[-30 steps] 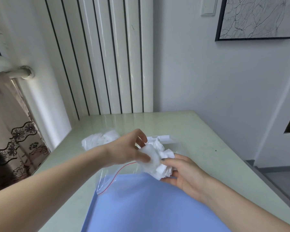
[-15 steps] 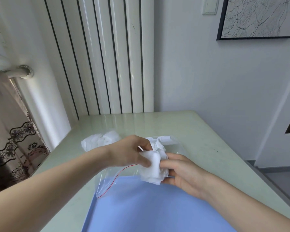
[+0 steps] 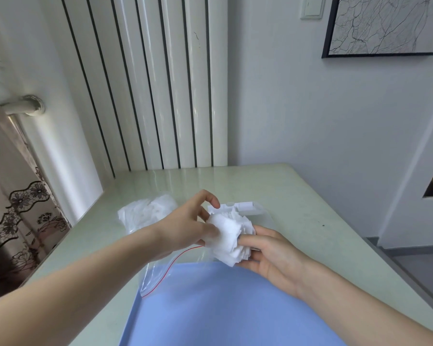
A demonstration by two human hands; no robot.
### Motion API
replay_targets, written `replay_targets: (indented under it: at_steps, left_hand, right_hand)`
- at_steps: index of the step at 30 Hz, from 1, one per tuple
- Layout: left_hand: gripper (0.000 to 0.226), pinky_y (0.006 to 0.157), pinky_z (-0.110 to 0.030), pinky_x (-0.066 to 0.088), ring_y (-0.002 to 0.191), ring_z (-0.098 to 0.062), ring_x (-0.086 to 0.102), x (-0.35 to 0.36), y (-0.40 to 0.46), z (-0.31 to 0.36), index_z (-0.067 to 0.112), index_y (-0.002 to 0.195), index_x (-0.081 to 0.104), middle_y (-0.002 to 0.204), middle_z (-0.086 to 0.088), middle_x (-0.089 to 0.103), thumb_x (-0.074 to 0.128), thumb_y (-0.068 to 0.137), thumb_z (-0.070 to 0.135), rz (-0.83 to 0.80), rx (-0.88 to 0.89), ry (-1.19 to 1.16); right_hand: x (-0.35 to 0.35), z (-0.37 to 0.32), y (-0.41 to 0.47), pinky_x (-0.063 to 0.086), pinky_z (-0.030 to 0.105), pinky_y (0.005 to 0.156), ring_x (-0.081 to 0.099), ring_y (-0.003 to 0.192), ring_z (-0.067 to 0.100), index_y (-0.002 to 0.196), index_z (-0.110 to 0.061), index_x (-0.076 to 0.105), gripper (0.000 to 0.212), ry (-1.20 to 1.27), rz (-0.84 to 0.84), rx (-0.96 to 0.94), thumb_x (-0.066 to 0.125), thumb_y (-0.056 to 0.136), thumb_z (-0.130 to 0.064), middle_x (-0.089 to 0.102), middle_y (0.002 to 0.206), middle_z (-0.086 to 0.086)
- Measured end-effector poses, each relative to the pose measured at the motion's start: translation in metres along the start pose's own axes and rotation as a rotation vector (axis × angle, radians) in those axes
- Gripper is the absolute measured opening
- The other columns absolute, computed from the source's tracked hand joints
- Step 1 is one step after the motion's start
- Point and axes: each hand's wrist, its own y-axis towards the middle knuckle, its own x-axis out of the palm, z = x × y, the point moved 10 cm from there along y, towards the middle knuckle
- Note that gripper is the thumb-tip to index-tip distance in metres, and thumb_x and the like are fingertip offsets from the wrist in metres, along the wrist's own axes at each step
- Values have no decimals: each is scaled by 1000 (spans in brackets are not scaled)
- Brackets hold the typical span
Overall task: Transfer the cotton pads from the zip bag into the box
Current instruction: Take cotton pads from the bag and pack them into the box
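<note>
The thick wad of white square cotton pads sits between my two hands, held just above the desk near the middle of its near half, right over the far edge of the flat pale-blue mat. My left hand pinches the wad from its left side with thumb and curled fingers, forefinger lifted free above it; my right hand cups it from the right and below, fingers curled against the fanned edges. The pads are splayed and uneven, too many and too overlapped for me to count. Under my left wrist lies one clear plastic zip bag with a red seal line, slack and apparently emptied, lapping onto the mat's far-left corner. Beyond the wad, toward the far edge of the pale-green glossy desk, I see one clear lidded plastic box with a white hinge piece, mostly hidden behind the pads; whether its lid is open I cannot tell. A second heap of white pads in thin clear wrapping rests toward the left edge. I judge the step in hand to be squaring up the pulled-out bundle; the next move calls for carrying it forward and lowering it into the box while squeezing evenly, since loose outer pads may slip.
</note>
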Motion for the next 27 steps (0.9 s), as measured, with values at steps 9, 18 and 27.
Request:
replay_targets:
  at_steps: [9, 18, 27]
  left_hand:
    - [39, 90, -31, 49, 97, -12, 55, 8, 4, 18, 41, 121, 58, 107, 2, 52, 64, 86, 25, 52, 257, 696]
    - [17, 76, -34, 50, 90, -11, 53, 14, 1, 35, 29, 101, 60, 104, 11, 56, 63, 84, 26, 71, 415, 852]
    - [15, 73, -37, 49, 76, -16, 56, -1, 8, 26, 18, 81, 54, 77, 4, 60, 69, 83, 20, 72, 373, 617]
  right_hand:
    - [4, -1, 3, 56, 40, 97, 68, 112, 30, 121, -2, 67, 29, -18, -10, 4, 56, 94, -3, 72, 118, 17]
    - [4, 3, 6, 57, 37, 93, 66, 91, 25, 114, 12, 62, 33, 15, -63, 80, 50, 84, 3, 65, 99, 17]
    - [-4, -4, 9, 59, 35, 82, 71, 93, 26, 117, 4, 66, 32, -11, 8, 39, 47, 92, 3, 72, 106, 19]
